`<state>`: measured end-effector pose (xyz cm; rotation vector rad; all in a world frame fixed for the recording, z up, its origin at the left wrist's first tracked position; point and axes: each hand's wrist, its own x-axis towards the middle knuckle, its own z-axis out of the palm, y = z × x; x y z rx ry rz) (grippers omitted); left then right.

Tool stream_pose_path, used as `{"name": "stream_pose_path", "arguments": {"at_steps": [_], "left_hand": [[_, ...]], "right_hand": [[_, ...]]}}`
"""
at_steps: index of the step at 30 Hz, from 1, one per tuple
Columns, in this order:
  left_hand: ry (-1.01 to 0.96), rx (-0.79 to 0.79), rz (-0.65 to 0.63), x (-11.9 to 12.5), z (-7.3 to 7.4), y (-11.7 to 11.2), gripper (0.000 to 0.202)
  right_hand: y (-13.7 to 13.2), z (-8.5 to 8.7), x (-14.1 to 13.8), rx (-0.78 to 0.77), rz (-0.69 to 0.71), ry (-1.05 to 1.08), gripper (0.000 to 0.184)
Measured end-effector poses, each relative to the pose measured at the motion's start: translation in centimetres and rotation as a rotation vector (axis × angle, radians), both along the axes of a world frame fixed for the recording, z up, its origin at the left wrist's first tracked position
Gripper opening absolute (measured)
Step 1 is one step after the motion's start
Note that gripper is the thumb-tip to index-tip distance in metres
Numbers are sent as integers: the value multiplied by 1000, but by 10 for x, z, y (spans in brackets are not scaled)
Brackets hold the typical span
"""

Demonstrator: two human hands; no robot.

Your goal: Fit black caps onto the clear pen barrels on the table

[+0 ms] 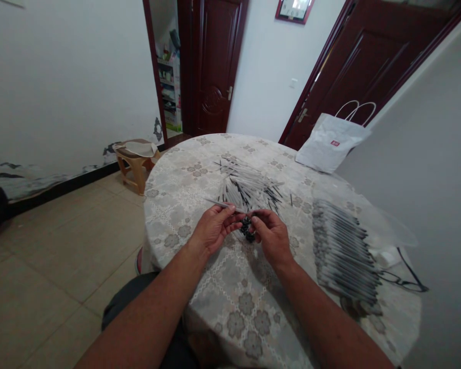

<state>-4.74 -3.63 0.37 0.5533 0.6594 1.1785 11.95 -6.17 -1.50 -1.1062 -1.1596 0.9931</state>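
My left hand (pixel 214 228) pinches a thin pale pen tube (pixel 225 205) that sticks out to the upper left. My right hand (pixel 272 234) is closed at the tube's other end, fingertips meeting the left hand's; what it holds is too small to make out. Between and below both hands lies a small heap of black caps (pixel 248 229). Just beyond the hands is a loose pile of pen tubes (pixel 249 184) on the round table (pixel 200 169) with its floral cloth.
A neat row of finished pens (pixel 343 251) lies on clear plastic at the right. A white paper bag (pixel 330 141) leans at the table's far right edge. Eyeglasses (pixel 401 279) rest near the wall. A low wooden stool (pixel 135 159) stands on the floor at left.
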Motion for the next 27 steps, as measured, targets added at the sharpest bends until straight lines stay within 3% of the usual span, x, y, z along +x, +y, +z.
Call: {"name": "stream_pose_path", "arguments": {"at_steps": [10, 27], "left_hand": [[9, 33, -33, 2, -2, -1, 16], [64, 57, -60, 3, -4, -3, 25]], "right_hand": [[3, -7, 3, -21, -27, 7, 30], [2, -3, 2, -7, -14, -69, 27]]}}
